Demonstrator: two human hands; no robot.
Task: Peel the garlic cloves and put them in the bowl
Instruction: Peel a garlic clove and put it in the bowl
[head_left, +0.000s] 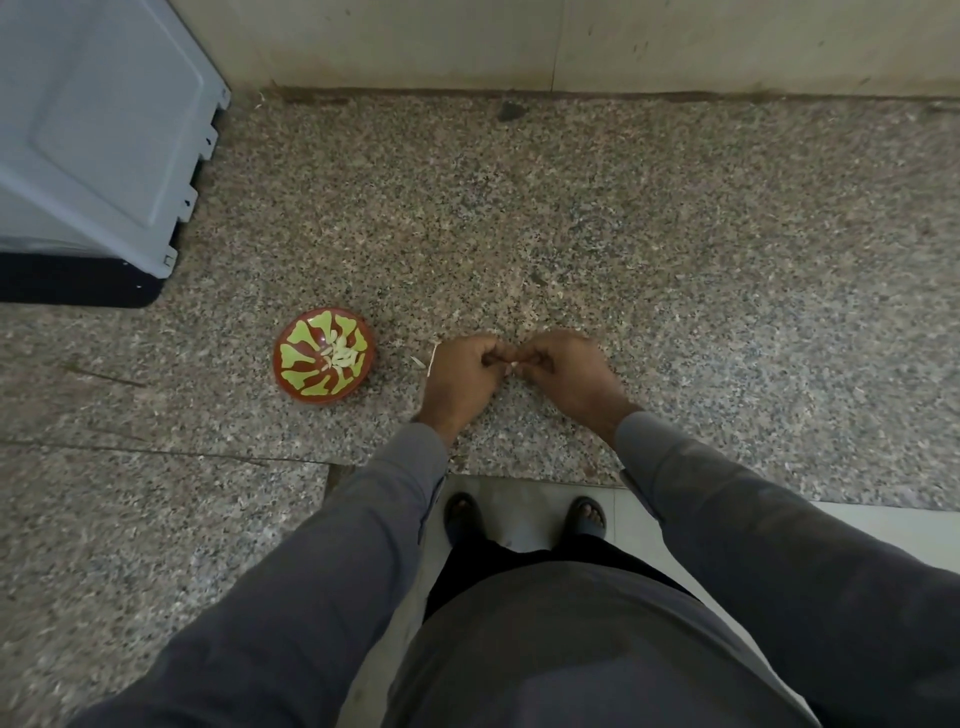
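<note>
A small red bowl (304, 382) with a yellow-green pattern stands on the speckled granite counter, left of my hands. Several pale peeled garlic cloves (340, 356) lie inside it. My left hand (460, 376) and my right hand (563, 371) meet fingertip to fingertip over the counter, both pinched on one small garlic clove (511, 368), of which only a white speck shows. A thin strip of pale garlic skin (432, 359) sticks out beside my left hand.
A grey-white appliance (98, 130) with a dark base fills the back left of the counter. A tiled wall (571, 41) runs along the back. The counter's front edge lies just behind my wrists, with my sandalled feet (524, 514) on the floor below.
</note>
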